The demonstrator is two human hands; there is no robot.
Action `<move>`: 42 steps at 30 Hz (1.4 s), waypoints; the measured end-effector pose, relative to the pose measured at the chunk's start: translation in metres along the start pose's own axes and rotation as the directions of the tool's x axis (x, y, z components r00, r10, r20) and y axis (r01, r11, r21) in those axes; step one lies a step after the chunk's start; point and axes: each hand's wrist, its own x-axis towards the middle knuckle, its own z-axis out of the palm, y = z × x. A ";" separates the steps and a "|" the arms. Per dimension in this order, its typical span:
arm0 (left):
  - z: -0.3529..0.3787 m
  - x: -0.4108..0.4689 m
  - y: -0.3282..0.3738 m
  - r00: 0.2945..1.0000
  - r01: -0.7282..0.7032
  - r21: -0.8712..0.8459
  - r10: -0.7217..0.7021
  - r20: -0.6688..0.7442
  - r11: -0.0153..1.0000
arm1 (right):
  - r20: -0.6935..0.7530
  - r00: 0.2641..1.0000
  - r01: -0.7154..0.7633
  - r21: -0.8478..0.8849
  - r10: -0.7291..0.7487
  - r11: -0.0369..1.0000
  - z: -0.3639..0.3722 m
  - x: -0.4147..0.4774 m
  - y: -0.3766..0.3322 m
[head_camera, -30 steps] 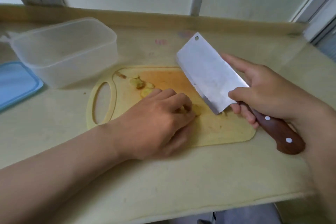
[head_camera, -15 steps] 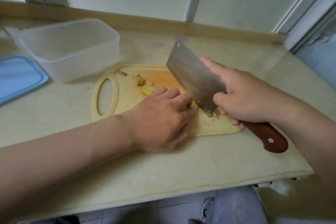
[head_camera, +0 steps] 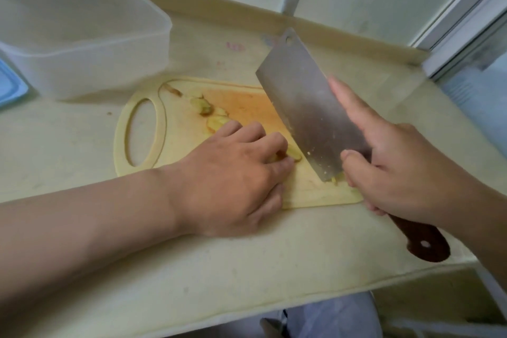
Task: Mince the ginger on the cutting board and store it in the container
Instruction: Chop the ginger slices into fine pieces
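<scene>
A pale yellow cutting board (head_camera: 142, 162) with an oval handle hole lies on the counter. My left hand (head_camera: 233, 173) holds a ginger piece (head_camera: 293, 154) down on it with curled fingertips. Right beside those fingertips stands the cleaver (head_camera: 304, 107), its edge down on the board, bits of ginger stuck near its heel. My right hand (head_camera: 395, 162) grips the cleaver at its brown wooden handle (head_camera: 422, 241), index finger stretched along the blade. More ginger slices (head_camera: 204, 107) lie further back on the board. The clear plastic container (head_camera: 79, 44) stands at the back left, nothing visible inside it.
A blue lid (head_camera: 9, 85) lies at the far left edge, partly cut off. The counter (head_camera: 247, 282) ends in a front edge close below my arms. A raised ledge and wall run along the back; a window frame stands at the right.
The cleaver came down from a raised, flat-showing tilt to the board beside my left fingertips. My left hand stayed on the ginger. The camera moved closer.
</scene>
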 end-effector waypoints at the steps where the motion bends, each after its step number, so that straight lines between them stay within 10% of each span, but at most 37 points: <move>1: 0.000 0.000 0.000 1.000 0.001 0.003 -0.001 0.004 1.000 | 0.031 0.999 -0.007 -0.014 0.008 1.000 -0.001 0.004 -0.001; 14: 0.002 -0.002 0.000 1.000 -0.003 0.025 0.003 -0.001 1.000 | -0.159 0.987 0.018 0.121 0.001 0.992 0.018 0.014 -0.001; 23: 0.004 -0.002 -0.001 1.000 -0.004 0.034 0.004 -0.001 0.999 | 0.042 0.997 0.072 -0.064 -0.069 0.995 -0.001 0.043 -0.014; 31: 0.002 -0.006 -0.002 1.000 -0.001 0.028 0.001 0.000 1.000 | -0.244 0.967 0.104 0.112 -0.074 0.988 0.028 0.024 0.003; 42: 0.003 -0.005 -0.001 1.000 0.004 0.023 -0.004 -0.003 1.000 | 0.012 0.997 0.082 -0.096 -0.081 0.992 0.000 0.016 -0.006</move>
